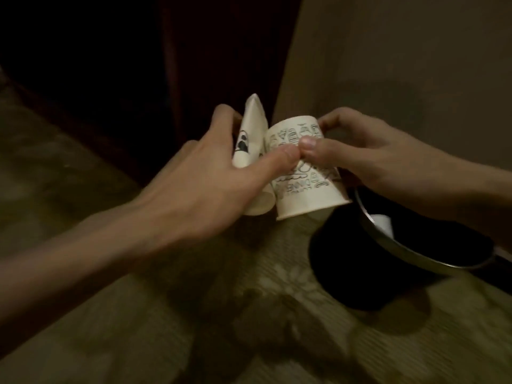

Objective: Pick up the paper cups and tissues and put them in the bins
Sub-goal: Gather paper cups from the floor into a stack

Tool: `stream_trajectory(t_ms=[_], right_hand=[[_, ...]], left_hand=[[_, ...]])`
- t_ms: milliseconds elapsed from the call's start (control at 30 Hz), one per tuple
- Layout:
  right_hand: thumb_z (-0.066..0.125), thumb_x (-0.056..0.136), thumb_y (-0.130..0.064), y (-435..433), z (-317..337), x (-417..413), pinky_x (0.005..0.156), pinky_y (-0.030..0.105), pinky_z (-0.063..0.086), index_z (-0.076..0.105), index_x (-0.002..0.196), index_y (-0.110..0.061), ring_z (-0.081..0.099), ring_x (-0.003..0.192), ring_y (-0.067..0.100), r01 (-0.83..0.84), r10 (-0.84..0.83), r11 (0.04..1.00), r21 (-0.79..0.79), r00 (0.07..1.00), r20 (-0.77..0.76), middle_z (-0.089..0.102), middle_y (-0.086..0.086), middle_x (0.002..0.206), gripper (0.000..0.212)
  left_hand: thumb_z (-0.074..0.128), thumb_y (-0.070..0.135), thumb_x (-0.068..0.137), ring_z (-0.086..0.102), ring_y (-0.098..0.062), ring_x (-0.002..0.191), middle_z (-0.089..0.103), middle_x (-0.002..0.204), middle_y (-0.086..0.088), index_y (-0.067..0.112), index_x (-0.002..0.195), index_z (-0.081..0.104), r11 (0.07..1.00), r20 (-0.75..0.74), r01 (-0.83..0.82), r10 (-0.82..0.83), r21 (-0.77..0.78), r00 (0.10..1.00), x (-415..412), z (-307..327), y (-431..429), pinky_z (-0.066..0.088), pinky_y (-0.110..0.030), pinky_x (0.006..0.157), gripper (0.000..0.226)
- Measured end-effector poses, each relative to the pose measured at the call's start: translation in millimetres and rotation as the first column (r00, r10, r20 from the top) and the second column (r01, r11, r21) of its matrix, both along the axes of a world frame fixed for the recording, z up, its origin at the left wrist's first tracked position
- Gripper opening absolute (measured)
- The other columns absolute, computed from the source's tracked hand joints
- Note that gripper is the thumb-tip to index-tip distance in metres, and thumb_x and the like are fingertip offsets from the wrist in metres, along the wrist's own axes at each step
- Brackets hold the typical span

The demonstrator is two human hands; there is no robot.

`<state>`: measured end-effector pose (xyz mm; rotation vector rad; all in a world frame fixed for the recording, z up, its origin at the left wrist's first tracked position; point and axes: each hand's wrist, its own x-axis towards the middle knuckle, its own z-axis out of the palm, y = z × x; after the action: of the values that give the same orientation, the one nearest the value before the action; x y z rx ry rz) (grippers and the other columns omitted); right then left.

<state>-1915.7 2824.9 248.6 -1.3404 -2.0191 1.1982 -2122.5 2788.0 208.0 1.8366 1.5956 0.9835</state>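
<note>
Printed paper cup: mouth down, tilted, in the air just up-left of the bin, not yet over the opening. Right hand has it, fingers curled and pinching the wall near the closed end.

Flattened paper cup: squashed, dark print on the side, touching the printed one. Left hand is clamped round it, and its thumb reaches across to the printed cup, tip to tip with the right thumb.

Progress, my read:
- Both cups in view are picked up; neither is binned.
- Bin already holds a white piece just under the rim. Could be tissue or a cup, can't tell.
- Left to do: carry both cups right, over the rim, and drop them. No loose tissues or other cups in view, so I can't say how much else remains.

Surroundings:
- The floor is patterned carpet, olive-tan; the bin stands on it. The bin is black with a metal rim.
- Plain beige wall sits behind the bin, with a dark panel to its left, curtain or furniture, too dim to tell.
- Low light, and the carpet is motion-blurred.
</note>
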Motion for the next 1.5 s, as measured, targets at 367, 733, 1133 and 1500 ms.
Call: stream_trajectory(t_ms=[367, 733, 1133, 1500], right_hand=[[0.072, 0.048, -0.060, 46.2, -21.9, 196.2, 0.071, 0.041, 0.059, 0.060, 0.103, -0.024, 0.073, 0.083, 0.020, 0.481, -0.455, 0.873, -0.081, 0.863, 0.220, 0.074, 0.002, 0.094, 0.067], [0.080, 0.066, -0.059, 62.7, -124.1, 239.8, 0.051, 0.021, 0.035, 0.043, 0.089, -0.031, 0.053, 0.073, 0.002, 0.420, -0.279, 0.907, -0.033, 0.659, 0.698, 0.056, -0.013, 0.084, 0.052], [0.058, 0.075, -0.049, 19.0, -81.4, 156.7, 0.055, 0.026, 0.044, 0.058, 0.085, -0.032, 0.057, 0.064, 0.004, 0.364, -0.457, 0.864, 0.349, 0.857, 0.237, 0.061, -0.016, 0.074, 0.020], [0.059, 0.080, -0.054, -51.8, -155.3, -76.3, 0.057, 0.023, 0.049, 0.048, 0.091, -0.038, 0.058, 0.072, 0.003, -0.129, 0.130, 0.988, 0.079, 0.991, -0.011, 0.056, -0.014, 0.080, 0.022]], left_hand=[[0.022, 0.079, 0.090, 0.059, -0.018, 0.079, 0.062, 0.104, -0.006, 0.027, 0.134, 0.030, 0.897, -0.136, 0.396, -0.425, -0.197, 0.895, 225.4, -36.7, 117.9, 0.038, -0.032, 0.057, 0.069], [0.036, 0.036, 0.106, 0.059, -0.028, 0.111, 0.058, 0.125, -0.011, 0.010, 0.130, 0.053, 0.610, -0.177, 0.450, -0.700, -0.652, 0.692, 279.6, -105.7, 149.6, 0.049, -0.043, 0.096, 0.040], [0.051, 0.038, 0.098, 0.060, -0.013, 0.073, 0.061, 0.077, 0.004, 0.025, 0.080, 0.062, 0.860, -0.401, 0.485, -0.504, -0.156, 0.765, 202.5, -16.0, 131.6, 0.044, -0.030, 0.062, 0.025], [0.033, 0.065, 0.087, 0.045, -0.006, 0.047, 0.044, 0.053, 0.009, 0.030, 0.066, 0.044, 0.938, -0.805, 0.240, -0.339, -0.250, 0.486, -57.2, 12.9, -10.4, 0.039, -0.028, 0.047, 0.042]])
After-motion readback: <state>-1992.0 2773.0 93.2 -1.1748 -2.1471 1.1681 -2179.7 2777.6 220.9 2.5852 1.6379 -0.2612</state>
